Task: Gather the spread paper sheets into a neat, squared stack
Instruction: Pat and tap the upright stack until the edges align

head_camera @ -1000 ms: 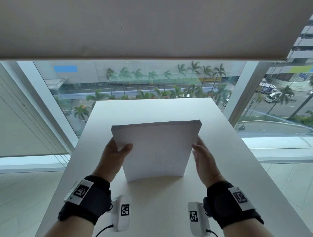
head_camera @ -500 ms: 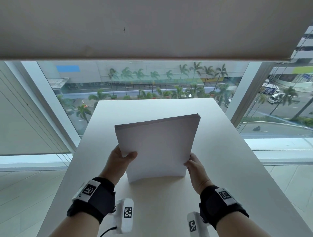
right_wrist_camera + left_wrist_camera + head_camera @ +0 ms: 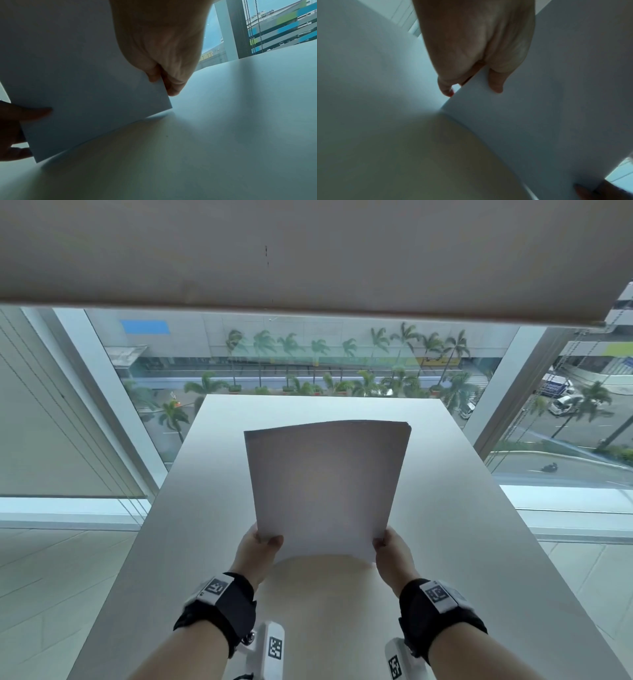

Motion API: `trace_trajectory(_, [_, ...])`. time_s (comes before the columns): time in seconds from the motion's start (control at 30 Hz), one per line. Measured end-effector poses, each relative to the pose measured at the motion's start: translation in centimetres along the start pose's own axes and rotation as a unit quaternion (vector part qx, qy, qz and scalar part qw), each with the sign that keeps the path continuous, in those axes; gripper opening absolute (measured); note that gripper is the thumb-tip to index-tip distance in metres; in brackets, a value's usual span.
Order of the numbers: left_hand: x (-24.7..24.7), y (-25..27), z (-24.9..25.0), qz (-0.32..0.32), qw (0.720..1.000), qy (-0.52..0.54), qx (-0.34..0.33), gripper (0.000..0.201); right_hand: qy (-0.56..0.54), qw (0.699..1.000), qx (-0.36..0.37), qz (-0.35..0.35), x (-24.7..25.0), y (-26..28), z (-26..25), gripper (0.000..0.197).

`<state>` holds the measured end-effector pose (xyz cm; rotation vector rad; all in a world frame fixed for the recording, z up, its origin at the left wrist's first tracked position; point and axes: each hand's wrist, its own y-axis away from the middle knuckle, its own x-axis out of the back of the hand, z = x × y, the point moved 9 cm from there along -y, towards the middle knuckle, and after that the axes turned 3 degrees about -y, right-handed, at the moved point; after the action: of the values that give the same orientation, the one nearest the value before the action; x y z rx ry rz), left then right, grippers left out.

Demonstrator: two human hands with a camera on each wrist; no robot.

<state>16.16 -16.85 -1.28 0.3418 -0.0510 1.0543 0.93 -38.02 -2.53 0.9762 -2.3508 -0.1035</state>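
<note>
both hands are pinching the paper stack (image 3: 325, 491) upright at its lower corners, left hand (image 3: 258, 553) and right hand (image 3: 394, 556) thumbs in front, bottom edge touching the table (image 3: 479, 542); likely jogging edges, next laying it flat.

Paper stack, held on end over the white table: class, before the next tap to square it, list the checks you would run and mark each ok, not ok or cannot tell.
1. Left hand pinches the paper stack at its lower left corner: ok.
2. Right hand pinches the lower right corner: ok.
3. Stack upright, long sides vertical: ok.
4. Bottom edge flat on the table: not ok; in the right wrist view the corner sits just above it.
5. Top edges flush: not ok; slight fanning at the upper right corner.
6. Any loose sheet behind the stack: cannot tell.
</note>
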Motion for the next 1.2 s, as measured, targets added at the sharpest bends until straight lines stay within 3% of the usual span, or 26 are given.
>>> trace_trajectory(0.17, [-0.1, -0.7, -1.5, -0.013, 0.999, -0.010, 0.045, 0.022, -0.046, 0.999, -0.002, -0.004, -0.2, 0.0, 0.4, 0.024])
trace_trajectory(0.23, [-0.1, -1.2, -1.5, -0.024, 0.998, -0.021, 0.048, 0.030, -0.051, 0.999, -0.004, -0.002, -0.1, 0.0, 0.4, 0.022])
trace_trajectory(0.53, [-0.5, -2.3, -3.8, -0.040, 0.988, -0.098, 0.112, 0.030, 0.034, 0.995, -0.088, -0.026, -1.6, -0.5, 1.8, 0.033])
trace_trajectory(0.63, [-0.8, -2.0, -4.2, -0.035, 0.983, -0.114, 0.142, 0.017, 0.061, 0.992, -0.110, -0.025, -1.7, -0.8, 2.3, 0.036])
trace_trajectory(0.8, [-1.6, -2.2, -3.6, -0.038, 0.979, -0.164, 0.115, 0.075, 0.001, 0.993, -0.116, -0.012, -1.7, -0.9, 2.4, 0.038])
trace_trajectory(1.03, [-2.6, -3.6, -2.3, -0.040, 0.976, -0.197, 0.084, 0.071, 0.021, 0.994, -0.105, -0.010, -0.9, -1.9, 1.5, 0.037])
trace_trajectory(1.2, [-2.4, -4.0, -2.9, -0.044, 0.945, -0.303, 0.118, 0.076, 0.101, 0.991, -0.091, -0.018, -0.7, -2.6, 1.4, 0.039])
